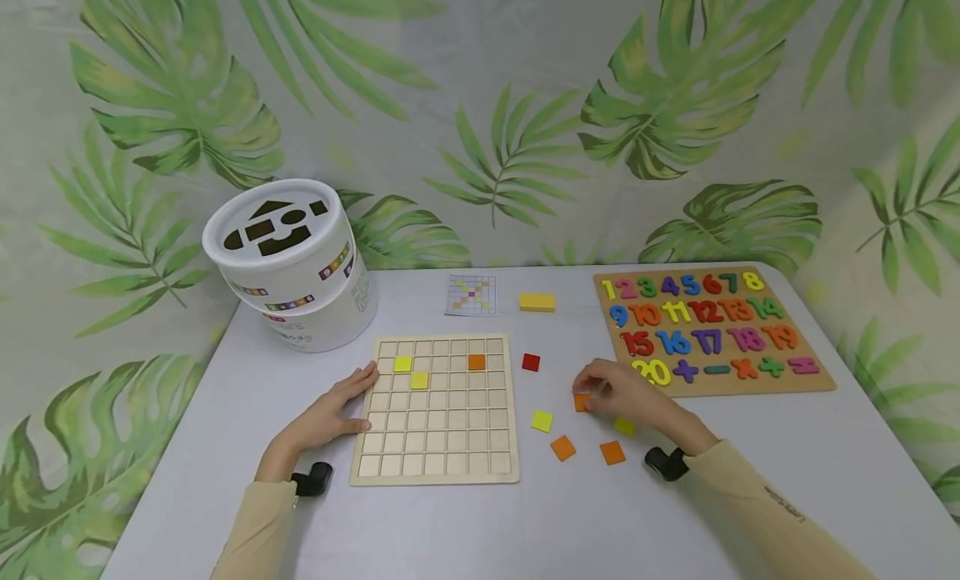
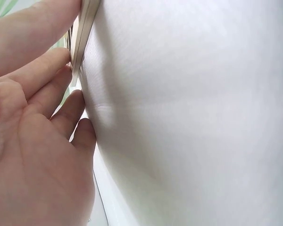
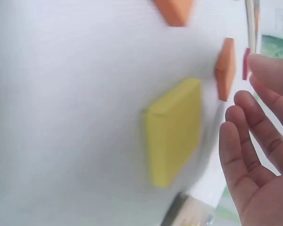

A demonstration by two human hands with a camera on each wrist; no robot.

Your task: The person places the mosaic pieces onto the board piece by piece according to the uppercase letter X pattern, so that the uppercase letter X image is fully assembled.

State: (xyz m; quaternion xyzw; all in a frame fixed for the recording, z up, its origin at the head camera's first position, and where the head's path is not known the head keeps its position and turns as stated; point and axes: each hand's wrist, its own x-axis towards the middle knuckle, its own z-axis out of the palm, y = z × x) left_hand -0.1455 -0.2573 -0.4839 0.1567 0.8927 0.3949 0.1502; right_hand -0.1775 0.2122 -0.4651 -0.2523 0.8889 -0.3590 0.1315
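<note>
My left hand [image 1: 332, 413] rests at the left edge of a wooden grid board [image 1: 435, 478], its index finger and thumb spread along the rim. On the board sit yellow tiles [image 1: 402, 364] and an orange tile [image 1: 477, 362]. Right of it, my right hand [image 1: 618, 390] is over a loose orange tile [image 1: 582, 403], fingers loosely bent. In the right wrist view a gap shows between the fingertips [image 3: 230, 127] and that orange tile [image 3: 225, 69]. Under the wrist lies a yellow tile [image 3: 174, 132]. Nearby are another yellow tile [image 1: 542, 422] and more orange tiles [image 1: 612, 452].
A red tile [image 1: 531, 362] lies beside the board. Behind are a small pattern card [image 1: 471, 295] and a yellow block [image 1: 537, 302]. A white bucket [image 1: 300, 263] with a cut-out lid stands at back left, a colourful number board [image 1: 720, 334] at right.
</note>
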